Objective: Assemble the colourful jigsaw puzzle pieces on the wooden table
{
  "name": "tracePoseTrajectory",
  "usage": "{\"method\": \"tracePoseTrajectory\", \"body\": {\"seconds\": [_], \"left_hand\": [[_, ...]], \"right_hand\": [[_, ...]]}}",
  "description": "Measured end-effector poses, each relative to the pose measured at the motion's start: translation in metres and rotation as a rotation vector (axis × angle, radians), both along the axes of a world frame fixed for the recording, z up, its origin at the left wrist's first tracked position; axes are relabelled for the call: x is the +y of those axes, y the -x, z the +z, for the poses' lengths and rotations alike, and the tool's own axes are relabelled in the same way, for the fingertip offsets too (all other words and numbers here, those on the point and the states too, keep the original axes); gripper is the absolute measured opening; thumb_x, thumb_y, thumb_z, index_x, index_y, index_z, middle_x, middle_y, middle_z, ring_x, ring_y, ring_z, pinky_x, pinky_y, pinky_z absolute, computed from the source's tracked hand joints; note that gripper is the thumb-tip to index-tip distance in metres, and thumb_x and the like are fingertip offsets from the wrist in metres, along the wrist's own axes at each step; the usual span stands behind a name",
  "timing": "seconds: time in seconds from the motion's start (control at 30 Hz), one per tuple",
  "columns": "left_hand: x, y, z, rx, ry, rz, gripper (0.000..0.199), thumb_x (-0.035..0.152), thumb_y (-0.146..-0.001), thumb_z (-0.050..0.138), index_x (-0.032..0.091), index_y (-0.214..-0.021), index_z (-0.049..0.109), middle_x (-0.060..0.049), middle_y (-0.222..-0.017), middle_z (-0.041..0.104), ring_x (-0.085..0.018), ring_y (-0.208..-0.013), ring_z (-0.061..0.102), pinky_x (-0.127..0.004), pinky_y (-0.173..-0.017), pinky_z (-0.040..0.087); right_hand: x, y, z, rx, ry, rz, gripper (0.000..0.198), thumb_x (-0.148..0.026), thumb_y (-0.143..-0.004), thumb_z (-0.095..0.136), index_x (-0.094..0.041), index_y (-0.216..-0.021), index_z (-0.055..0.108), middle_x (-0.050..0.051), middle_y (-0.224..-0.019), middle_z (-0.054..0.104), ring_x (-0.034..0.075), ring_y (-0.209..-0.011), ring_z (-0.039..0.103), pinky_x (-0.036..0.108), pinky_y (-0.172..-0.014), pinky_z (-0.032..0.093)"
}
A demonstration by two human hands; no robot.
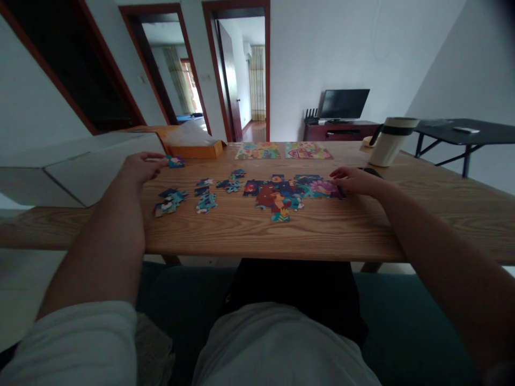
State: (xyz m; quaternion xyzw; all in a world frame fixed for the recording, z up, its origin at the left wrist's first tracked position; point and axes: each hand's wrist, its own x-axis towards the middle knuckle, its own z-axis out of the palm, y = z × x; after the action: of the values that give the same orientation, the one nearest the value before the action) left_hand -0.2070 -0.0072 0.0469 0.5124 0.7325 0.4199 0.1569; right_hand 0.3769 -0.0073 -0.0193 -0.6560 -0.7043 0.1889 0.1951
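Note:
My left hand (140, 166) is out at the left of the wooden table, its fingertips at the edge of a blue and purple puzzle piece (176, 161), which they seem to pinch. My right hand (354, 180) rests with fingers apart at the right end of a partly joined jigsaw puzzle (277, 195), touching its pink and purple part. Between the hands lie smaller groups of pieces: a blue and white cluster (171, 201), a teal cluster (206, 202), a dark piece group (203, 186) and another blue group (230, 185).
A white box (100, 166) stands at the table's left, with an orange box (197, 149) behind. Two colourful picture sheets (257, 150) (308, 150) lie at the far edge. A white mug (391, 143) and a dark flat object (370, 172) are beyond my right hand.

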Motion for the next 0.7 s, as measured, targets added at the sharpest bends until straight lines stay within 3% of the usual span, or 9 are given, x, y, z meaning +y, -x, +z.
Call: {"method": "tracePoseTrajectory", "body": {"seconds": [0.1, 0.3, 0.43, 0.53, 0.7], "left_hand": [[0.003, 0.014, -0.004, 0.0, -0.025, 0.048, 0.07, 0.059, -0.078, 0.077, 0.018, -0.132, 0.059, 0.01, -0.077, 0.065, -0.007, -0.072, 0.049, -0.021, -0.072, 0.044], [0.006, 0.005, -0.01, 0.215, 0.128, -0.143, 0.081, 0.07, -0.072, 0.077, 0.011, -0.126, 0.06, 0.01, -0.069, 0.058, -0.009, -0.074, 0.048, -0.022, -0.071, 0.042], [0.008, -0.018, -0.017, 0.247, 0.168, -0.234, 0.07, 0.059, -0.078, 0.076, 0.009, -0.124, 0.062, 0.005, -0.082, 0.065, -0.01, -0.075, 0.052, -0.023, -0.069, 0.043], [0.007, -0.024, -0.011, 0.284, 0.217, -0.248, 0.065, 0.051, -0.082, 0.072, 0.01, -0.131, 0.062, -0.003, -0.1, 0.073, -0.013, -0.08, 0.061, -0.025, -0.073, 0.047], [-0.002, -0.01, 0.015, 0.557, 0.27, -0.283, 0.072, 0.046, -0.077, 0.07, 0.009, -0.138, 0.06, -0.015, -0.134, 0.067, -0.026, -0.112, 0.066, -0.033, -0.099, 0.046]], "right_hand": [[-0.003, -0.002, 0.003, -0.028, 0.021, -0.006, 0.037, -0.033, -0.089, 0.065, -0.016, -0.122, 0.068, 0.015, -0.119, 0.074, 0.027, -0.094, 0.072, 0.036, -0.078, 0.058], [-0.006, -0.003, 0.007, -0.051, 0.025, 0.009, 0.033, -0.034, -0.089, 0.064, -0.02, -0.118, 0.07, 0.013, -0.116, 0.075, 0.028, -0.096, 0.072, 0.038, -0.082, 0.058], [-0.005, -0.004, 0.006, -0.054, 0.027, 0.048, 0.031, -0.033, -0.089, 0.063, -0.022, -0.117, 0.071, 0.012, -0.114, 0.076, 0.028, -0.093, 0.072, 0.039, -0.078, 0.059], [-0.004, -0.004, 0.006, -0.07, 0.018, 0.072, 0.03, -0.033, -0.088, 0.063, -0.022, -0.114, 0.073, 0.012, -0.115, 0.076, 0.03, -0.096, 0.072, 0.042, -0.083, 0.059], [-0.003, -0.006, 0.005, -0.092, 0.004, 0.122, 0.029, -0.038, -0.087, 0.065, -0.024, -0.109, 0.075, 0.01, -0.107, 0.078, 0.031, -0.095, 0.072, 0.045, -0.088, 0.058]]}}
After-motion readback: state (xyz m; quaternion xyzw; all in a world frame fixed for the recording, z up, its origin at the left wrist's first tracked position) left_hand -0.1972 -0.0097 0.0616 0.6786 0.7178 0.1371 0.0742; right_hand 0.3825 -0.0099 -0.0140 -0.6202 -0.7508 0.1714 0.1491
